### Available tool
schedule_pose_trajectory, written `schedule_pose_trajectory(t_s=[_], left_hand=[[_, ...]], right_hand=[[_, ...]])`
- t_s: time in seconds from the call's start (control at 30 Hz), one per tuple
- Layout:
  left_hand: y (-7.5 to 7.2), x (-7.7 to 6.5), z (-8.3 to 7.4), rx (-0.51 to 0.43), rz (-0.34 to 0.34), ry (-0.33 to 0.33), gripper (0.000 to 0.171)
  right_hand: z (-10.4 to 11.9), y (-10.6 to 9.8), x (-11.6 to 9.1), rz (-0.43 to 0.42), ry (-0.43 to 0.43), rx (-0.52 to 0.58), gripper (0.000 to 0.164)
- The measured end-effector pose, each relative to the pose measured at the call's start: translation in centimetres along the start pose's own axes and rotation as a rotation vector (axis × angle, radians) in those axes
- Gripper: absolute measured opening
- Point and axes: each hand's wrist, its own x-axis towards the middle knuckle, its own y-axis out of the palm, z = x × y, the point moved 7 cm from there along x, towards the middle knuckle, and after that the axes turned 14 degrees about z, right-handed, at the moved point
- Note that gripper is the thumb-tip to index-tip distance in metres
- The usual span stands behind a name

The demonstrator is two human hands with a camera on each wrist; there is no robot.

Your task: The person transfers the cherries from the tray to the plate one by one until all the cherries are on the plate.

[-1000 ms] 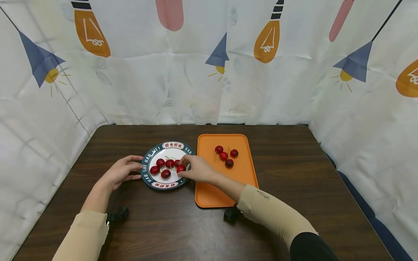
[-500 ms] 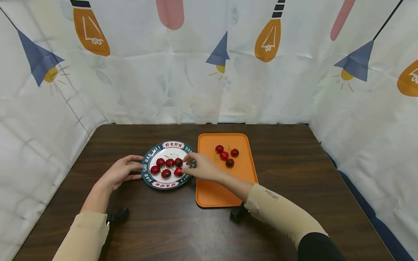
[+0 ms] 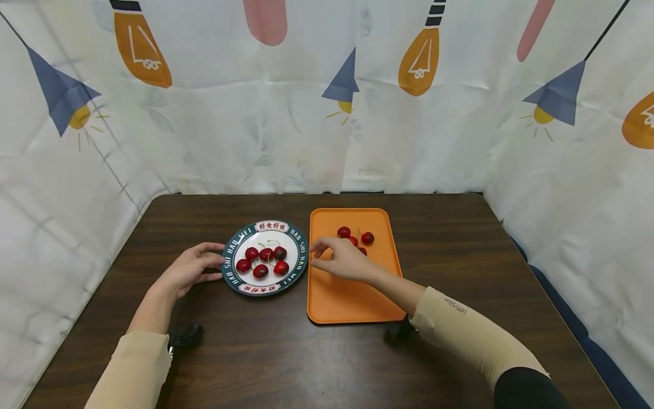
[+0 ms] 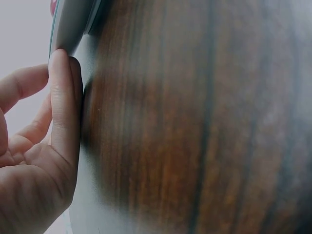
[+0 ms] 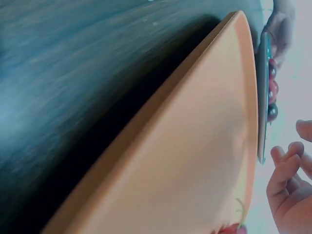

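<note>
Several red cherries with stems lie on a round plate (image 3: pixel 232 279) with a white centre and a dark teal, lettered rim. My left hand (image 3: pixel 191 270) touches the plate's left edge with its fingertips. From the left wrist view, its extended fingers (image 4: pixel 63 102) meet the underside of the rim. Over the left part of the orange tray (image 3: pixel 352 304) is my right hand (image 3: pixel 344 260), holding nothing, its thumb and fingers apart. Beyond it, several more cherries (image 3: pixel 367 238) lie on the tray, some partly hidden by the hand.
Plate and tray stand side by side on a dark wood-grain table (image 3: pixel 245 352). A patterned white curtain (image 3: pixel 296 142) hangs behind the table and along both sides. Each wrist wears a black device, such as the left one (image 3: pixel 186 336).
My right hand has let go of a red cherry at the right side of the plate and drawn back rightward over the tray. The left hand has stayed at the rim.
</note>
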Motion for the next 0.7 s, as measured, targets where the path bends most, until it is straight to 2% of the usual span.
schedule_pose_trajectory(t_s=[0.3,0.7], left_hand=[[0.1,-0.1,-0.1,-0.006,0.009,-0.002,0.062],[0.0,-0.1,-0.2,-0.01,0.007,0.002,0.06]], right_hand=[[-1.6,-0.4,-1.4,-0.011,-0.026,-0.005,0.026],[-2.3,-2.1,-3.7,-0.052,-0.022,0.027,0.026]])
